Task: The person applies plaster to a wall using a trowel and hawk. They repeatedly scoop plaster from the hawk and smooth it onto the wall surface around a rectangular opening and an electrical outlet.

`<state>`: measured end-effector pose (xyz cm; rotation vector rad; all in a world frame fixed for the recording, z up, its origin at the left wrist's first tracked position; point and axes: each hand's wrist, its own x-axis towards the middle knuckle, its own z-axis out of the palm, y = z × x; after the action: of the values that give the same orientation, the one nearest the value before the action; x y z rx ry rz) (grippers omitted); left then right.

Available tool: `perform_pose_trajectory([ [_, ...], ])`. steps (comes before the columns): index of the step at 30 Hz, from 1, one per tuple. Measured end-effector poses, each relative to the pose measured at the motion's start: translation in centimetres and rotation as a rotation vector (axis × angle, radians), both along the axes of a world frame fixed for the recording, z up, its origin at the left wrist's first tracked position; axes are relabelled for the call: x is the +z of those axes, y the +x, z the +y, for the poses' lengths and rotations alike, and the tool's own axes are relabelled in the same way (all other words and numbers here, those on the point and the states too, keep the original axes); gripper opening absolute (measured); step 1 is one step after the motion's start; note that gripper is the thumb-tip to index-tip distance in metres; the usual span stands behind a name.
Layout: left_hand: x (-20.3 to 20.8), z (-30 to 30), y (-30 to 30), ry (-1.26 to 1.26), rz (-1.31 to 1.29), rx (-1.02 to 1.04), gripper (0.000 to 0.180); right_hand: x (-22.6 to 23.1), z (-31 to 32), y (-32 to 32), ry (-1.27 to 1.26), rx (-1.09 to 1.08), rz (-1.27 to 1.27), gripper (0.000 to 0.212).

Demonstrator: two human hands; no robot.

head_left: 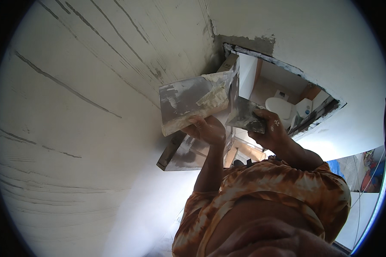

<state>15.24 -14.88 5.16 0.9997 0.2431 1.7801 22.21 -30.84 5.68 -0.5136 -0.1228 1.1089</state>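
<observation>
My left hand (208, 129) is closed on the lower edge of a wide plastering trowel (176, 96). Its broad grey face is tilted, and beige plaster (214, 97) is smeared over it and along its edges. In my right hand (273, 129) is a smaller flat putty knife (246, 115), its grey blade coated with plaster and pointing left toward the trowel. The two tools are close together in front of my chest; whether they touch, I cannot tell. White plaster spots mark the back of my right hand.
To the left stands a pale wall (68, 175) with dark scratches. A rough-edged opening (289, 67) at the upper right shows a white toilet (278, 106) beyond. Below the trowel is a plaster-smeared board (188, 155). Coloured items (369, 171) lie at the far right.
</observation>
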Motion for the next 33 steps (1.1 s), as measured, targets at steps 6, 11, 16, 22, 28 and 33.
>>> perform_pose_trajectory([
  [6,-1.1,-1.3,0.6,0.468,-0.007,0.017,0.041,2.8,0.2,-1.0,-0.167,-0.261,-0.615,0.024],
  [11,-3.7,0.5,-1.1,0.683,0.161,-0.056,0.041,0.7,1.1,4.4,-0.198,-0.262,-0.821,0.031],
  [16,-4.9,1.3,-4.7,0.277,0.397,0.073,0.042,8.2,-1.1,9.7,0.104,-0.117,-0.479,0.040],
  [22,-3.0,10.5,-9.9,-0.079,0.625,-0.208,0.027,10.6,3.8,12.4,-0.218,-0.288,-1.394,0.041],
  [28,-5.5,11.6,-10.9,-0.063,0.824,-0.159,0.021,6.8,14.8,21.7,-0.678,-0.676,-3.265,0.043],
  [33,-5.6,11.5,-11.0,-0.030,0.860,-0.166,0.022,4.3,19.7,28.1,-0.596,-0.610,-3.575,0.041],
])
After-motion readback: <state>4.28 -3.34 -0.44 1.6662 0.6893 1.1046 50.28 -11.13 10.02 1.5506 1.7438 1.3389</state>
